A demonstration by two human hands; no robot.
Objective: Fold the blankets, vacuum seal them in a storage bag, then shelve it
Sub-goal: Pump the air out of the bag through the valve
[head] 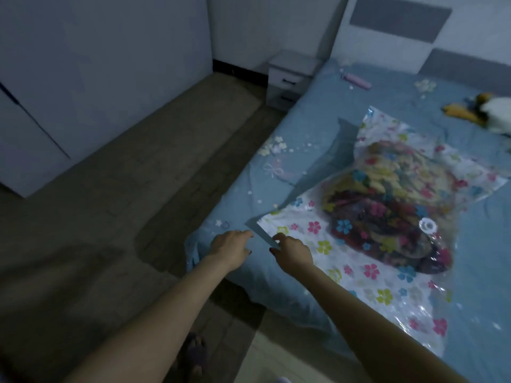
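A clear storage bag (359, 275) printed with coloured flowers lies flat on the blue bed (304, 150). Folded, multicoloured blankets (387, 205) bulge inside it, and a round white valve (427, 225) sits on top. The bag's near left corner carries a grey sealing strip (261, 233). My left hand (231, 244) hovers just left of that corner, fingers stretched toward it. My right hand (291, 251) rests on the bag at the strip's near end, index finger pointing at it.
A white nightstand (290, 78) stands at the bed's far left corner. A pink cylindrical object (356, 80) and a plush toy (481, 111) lie near the headboard (401, 31). Wooden floor (110, 217) runs left of the bed, beside white cabinet doors (83, 64).
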